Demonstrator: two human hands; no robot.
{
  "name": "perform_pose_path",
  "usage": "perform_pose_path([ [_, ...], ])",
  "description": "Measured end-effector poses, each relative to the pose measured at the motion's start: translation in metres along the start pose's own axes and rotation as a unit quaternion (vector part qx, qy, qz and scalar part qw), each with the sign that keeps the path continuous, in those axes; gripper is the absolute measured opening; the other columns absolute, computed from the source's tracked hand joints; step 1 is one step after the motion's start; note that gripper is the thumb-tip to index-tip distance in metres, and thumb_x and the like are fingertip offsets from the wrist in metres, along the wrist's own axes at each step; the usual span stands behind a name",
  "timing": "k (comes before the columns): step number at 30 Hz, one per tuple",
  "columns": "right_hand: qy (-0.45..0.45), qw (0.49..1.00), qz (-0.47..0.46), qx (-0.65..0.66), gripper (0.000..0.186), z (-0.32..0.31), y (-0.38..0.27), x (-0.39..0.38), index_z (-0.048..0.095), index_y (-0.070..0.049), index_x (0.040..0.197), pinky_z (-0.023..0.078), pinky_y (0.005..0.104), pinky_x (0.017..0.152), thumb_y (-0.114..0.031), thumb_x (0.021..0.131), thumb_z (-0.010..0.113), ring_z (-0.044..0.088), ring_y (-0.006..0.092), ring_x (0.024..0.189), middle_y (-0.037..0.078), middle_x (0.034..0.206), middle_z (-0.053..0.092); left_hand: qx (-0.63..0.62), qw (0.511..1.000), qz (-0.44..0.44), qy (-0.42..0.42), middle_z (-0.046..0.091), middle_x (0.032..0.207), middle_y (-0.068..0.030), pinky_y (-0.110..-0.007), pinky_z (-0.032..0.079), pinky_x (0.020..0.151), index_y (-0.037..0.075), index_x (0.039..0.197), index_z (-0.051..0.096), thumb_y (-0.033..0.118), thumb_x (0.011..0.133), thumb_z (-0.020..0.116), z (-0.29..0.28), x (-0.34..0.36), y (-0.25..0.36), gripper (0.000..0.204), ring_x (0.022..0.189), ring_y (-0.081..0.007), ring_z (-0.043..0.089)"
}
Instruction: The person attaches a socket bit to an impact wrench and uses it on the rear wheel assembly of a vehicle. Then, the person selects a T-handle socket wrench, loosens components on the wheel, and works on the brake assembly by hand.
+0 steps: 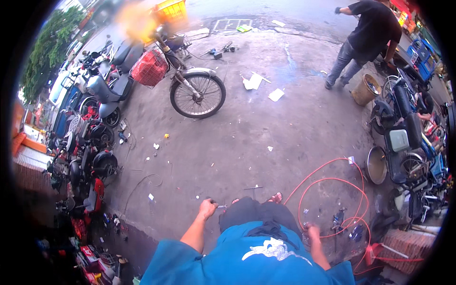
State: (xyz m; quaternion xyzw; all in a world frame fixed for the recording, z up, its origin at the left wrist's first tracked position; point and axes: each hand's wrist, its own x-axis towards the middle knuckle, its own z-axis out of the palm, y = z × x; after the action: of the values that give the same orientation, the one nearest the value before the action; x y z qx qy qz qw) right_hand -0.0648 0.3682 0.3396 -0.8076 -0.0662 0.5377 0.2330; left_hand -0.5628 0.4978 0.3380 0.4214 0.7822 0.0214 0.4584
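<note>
My left hand (207, 208) is closed around a short shiny metal tool (221, 206), whose end points right toward my feet; its exact kind is too small to tell. Low on my right side, my right hand (312, 232) hangs beside the loops of a red hose (327, 179). Its fingers are blurred, so whether anything is in them does not show. On the ground just ahead of my feet lies a T-handle wrench (253, 187). Small dark tools or parts (338, 218) are scattered near the hose on the right.
A bicycle wheel (198, 95) with a red basket (150, 68) stands ahead. Parked scooters (102, 90) line the left. On the right are a metal basin (376, 165), a bucket (365, 90) and more bikes. A person (365, 35) stands at the far right. Paper scraps (254, 81) litter the ground.
</note>
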Motion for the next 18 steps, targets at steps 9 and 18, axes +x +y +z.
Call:
perform_pose_path([
  [9,0.053,0.997,-0.047,0.027,0.038,-0.054,-0.076,0.032,0.052,-0.001,0.113,0.048,0.0320,0.061,-0.026,0.085,0.056,0.059,0.0174,0.071,0.009,0.088,0.061,0.044,0.999,0.011,-0.027,0.065,0.095,-0.0197,-0.037,0.046,0.083,0.000,0.101,0.064,0.024,0.072,0.058,0.025,-0.008,0.074,0.038,0.094,-0.0306,0.061],
  [18,0.101,0.990,0.042,0.087,0.017,-0.004,0.069,0.033,0.060,-0.006,0.090,0.040,0.0256,0.052,-0.021,0.082,0.059,0.051,0.0090,0.061,0.000,0.073,0.058,0.045,0.994,0.005,-0.098,0.065,0.078,-0.0176,-0.030,0.050,0.060,-0.006,0.094,0.064,0.010,0.075,0.053,-0.006,0.051,0.138,0.028,0.067,-0.0194,0.063],
])
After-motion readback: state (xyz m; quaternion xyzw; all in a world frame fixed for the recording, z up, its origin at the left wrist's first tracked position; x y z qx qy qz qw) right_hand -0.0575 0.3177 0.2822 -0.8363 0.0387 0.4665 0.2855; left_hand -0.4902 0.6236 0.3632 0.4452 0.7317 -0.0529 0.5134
